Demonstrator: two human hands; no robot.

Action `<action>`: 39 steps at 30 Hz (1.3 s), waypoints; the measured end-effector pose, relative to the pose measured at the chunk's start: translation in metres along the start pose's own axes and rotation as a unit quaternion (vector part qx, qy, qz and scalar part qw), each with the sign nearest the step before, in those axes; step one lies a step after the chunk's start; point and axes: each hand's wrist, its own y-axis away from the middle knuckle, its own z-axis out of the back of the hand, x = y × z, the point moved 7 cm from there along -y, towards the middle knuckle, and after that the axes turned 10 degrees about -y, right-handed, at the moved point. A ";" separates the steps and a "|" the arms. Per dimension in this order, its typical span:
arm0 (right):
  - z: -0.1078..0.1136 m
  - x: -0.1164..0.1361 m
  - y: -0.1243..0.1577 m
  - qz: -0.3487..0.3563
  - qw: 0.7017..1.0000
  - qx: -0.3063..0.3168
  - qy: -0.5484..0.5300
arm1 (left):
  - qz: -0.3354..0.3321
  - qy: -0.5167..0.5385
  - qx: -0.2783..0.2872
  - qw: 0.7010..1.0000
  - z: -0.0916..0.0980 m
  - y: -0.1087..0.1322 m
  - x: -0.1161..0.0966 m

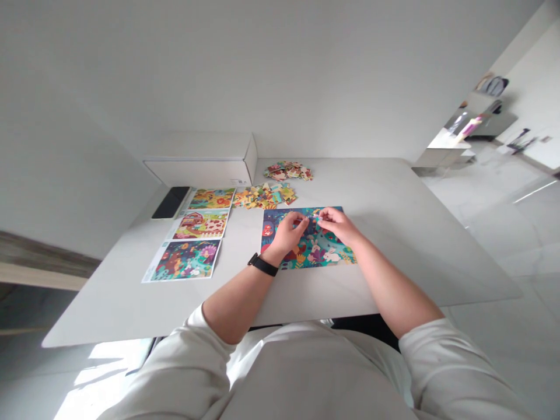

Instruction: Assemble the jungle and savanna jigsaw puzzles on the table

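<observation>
A colourful jigsaw puzzle (pixel 326 256) with white rabbits and plants on a dark blue and teal ground lies flat in front of me. Over its left and upper part is my left hand (pixel 289 233), fingers curled together and tips close to the picture's surface. My right hand (pixel 339 224) comes in from the right at the upper edge, thumb and fingers pinched. The fingertips face each other with a small gap between them. Whatever either pinch holds is too small to make out. Part of the puzzle is hidden beneath both hands.
Loose yellowish puzzle pieces (pixel 262 196) lie beyond the puzzle, with another pile (pixel 289 171) behind. Three printed pictures (pixel 188 261) line the left side, beside a dark phone (pixel 171 202). A white box (pixel 199 169) stands at the back of the pale table (pixel 420 245).
</observation>
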 end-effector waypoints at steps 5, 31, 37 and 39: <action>0.003 0.006 0.002 0.010 1.000 -0.011 -0.018 | 0.019 0.037 0.006 0.999 -0.003 -0.002 0.006; 0.013 0.013 0.006 0.020 0.999 -0.035 -0.011 | -0.012 0.084 0.043 0.995 -0.002 0.002 -0.009; 0.009 0.015 0.008 0.024 1.000 -0.017 -0.004 | 0.012 0.144 0.060 0.988 -0.006 0.001 -0.008; 0.012 0.015 0.008 0.026 0.999 -0.024 -0.011 | 0.036 0.167 0.045 0.984 -0.005 0.000 -0.005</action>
